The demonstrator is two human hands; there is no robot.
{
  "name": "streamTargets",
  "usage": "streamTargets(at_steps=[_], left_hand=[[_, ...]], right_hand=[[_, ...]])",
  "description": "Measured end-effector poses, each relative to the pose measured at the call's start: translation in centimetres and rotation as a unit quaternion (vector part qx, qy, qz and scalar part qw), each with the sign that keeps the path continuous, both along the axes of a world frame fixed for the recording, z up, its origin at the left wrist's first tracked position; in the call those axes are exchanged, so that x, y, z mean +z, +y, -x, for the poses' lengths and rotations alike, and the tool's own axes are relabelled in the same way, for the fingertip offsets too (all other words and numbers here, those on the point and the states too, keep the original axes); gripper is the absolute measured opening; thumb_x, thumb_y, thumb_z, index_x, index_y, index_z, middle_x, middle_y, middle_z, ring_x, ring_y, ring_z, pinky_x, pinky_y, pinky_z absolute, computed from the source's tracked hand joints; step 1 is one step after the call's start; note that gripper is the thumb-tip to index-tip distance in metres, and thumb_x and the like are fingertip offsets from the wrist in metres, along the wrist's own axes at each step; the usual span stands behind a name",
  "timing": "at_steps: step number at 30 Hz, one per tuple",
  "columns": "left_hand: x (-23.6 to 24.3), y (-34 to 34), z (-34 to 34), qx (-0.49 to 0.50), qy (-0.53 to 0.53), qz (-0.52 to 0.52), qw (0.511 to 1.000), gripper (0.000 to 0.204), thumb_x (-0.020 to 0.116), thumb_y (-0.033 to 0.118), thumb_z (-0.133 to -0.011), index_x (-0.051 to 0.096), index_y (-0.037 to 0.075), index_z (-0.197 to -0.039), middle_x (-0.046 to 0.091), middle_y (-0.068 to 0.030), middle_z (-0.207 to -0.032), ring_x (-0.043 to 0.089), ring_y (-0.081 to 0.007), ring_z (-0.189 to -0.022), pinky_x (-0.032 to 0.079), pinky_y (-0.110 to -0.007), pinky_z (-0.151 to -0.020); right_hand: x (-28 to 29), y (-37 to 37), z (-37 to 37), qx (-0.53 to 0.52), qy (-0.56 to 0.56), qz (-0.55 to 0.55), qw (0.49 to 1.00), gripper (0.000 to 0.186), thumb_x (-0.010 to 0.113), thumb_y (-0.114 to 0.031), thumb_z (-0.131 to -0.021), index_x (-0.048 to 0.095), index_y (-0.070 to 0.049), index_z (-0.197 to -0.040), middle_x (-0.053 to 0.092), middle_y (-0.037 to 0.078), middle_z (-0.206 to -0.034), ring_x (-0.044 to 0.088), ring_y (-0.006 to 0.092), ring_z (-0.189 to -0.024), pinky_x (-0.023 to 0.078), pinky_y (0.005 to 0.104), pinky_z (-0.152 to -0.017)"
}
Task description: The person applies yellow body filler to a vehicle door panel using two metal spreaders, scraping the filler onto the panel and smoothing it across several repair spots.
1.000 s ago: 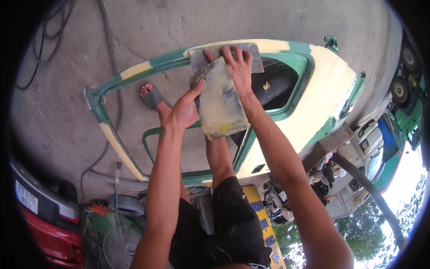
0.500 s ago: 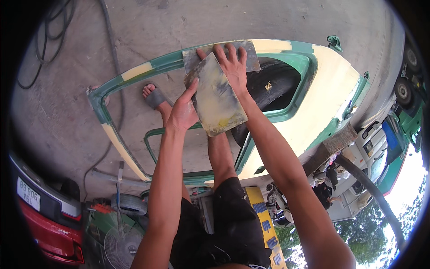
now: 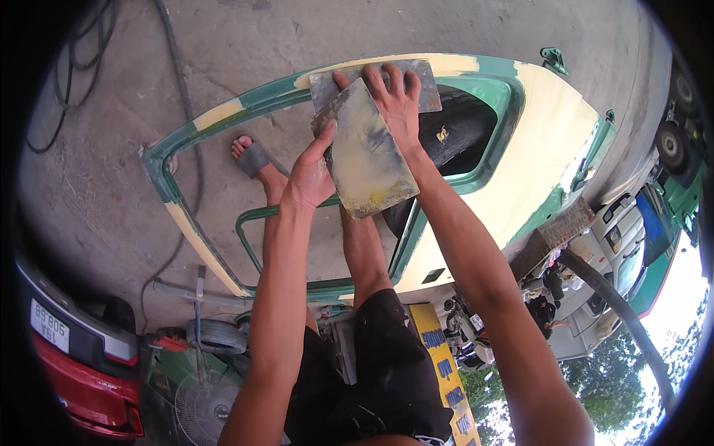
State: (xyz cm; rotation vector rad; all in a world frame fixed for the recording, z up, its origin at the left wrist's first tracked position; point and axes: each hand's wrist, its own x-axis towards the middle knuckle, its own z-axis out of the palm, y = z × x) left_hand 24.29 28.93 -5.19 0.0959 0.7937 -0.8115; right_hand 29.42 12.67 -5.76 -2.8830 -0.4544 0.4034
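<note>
In the head view my left hand (image 3: 311, 169) holds a rectangular, smeared putty plate (image 3: 363, 156), thumb on its face. My right hand (image 3: 396, 111) has its fingers curled over a grey flat scraper (image 3: 428, 85), which lies against the far edge of a cream and green vehicle door (image 3: 539, 141). The left-hand plate overlaps the scraper's lower left part. The door has a large window opening, with an inner green frame below my left hand.
My sandalled foot (image 3: 256, 156) shows through the door frame. Hoses (image 3: 175, 67) lie on the concrete floor (image 3: 126, 193). A red car (image 3: 82, 383), a fan (image 3: 202, 401) and a tyre (image 3: 219, 340) are at lower left; parked trucks (image 3: 621, 249) and a person (image 3: 539, 316) are at right.
The scraper slid slightly left along the door edge, then back to the right, with both hands and the plate. The whole view has shifted a little.
</note>
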Motion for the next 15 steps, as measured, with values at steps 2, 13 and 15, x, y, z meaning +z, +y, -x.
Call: streamTargets(at_steps=[2,13,15], left_hand=[[-0.7,-0.3,-0.5,-0.007,-0.001,-0.007,1.0,0.06,0.053,0.038,-0.101,0.036,0.003,-0.146,0.049,-0.0089,-0.142,0.048,-0.0225,-0.13,0.036,-0.04,-0.11],[0.1,-1.2,1.2,-0.027,0.026,-0.02,0.999,0.06,0.052,0.039,-0.1,0.036,0.006,-0.147,0.048,-0.0088,-0.143,0.046,-0.0235,-0.132,0.036,-0.041,-0.111],[0.8,-1.9,0.4,-0.028,0.001,-0.002,1.0,0.061,0.055,0.039,-0.099,0.036,0.005,-0.147,0.048,-0.0085,-0.142,0.047,-0.0229,-0.13,0.036,-0.04,-0.11]], right_hand=[[-1.0,-0.4,-0.6,0.003,-0.011,0.008,1.0,0.065,0.06,-0.041,-0.08,0.046,-0.036,-0.144,0.046,0.009,-0.13,0.04,0.0368,-0.123,0.025,0.0634,-0.102],[0.3,-1.7,1.4,0.031,0.036,0.029,0.998,0.059,0.055,-0.038,-0.086,0.045,-0.033,-0.144,0.048,0.008,-0.128,0.039,0.0349,-0.127,0.024,0.0645,-0.103],[0.9,-2.7,0.8,0.017,0.011,0.012,1.0,0.061,0.058,-0.038,-0.084,0.047,-0.033,-0.143,0.046,0.009,-0.13,0.04,0.035,-0.126,0.024,0.0637,-0.103]])
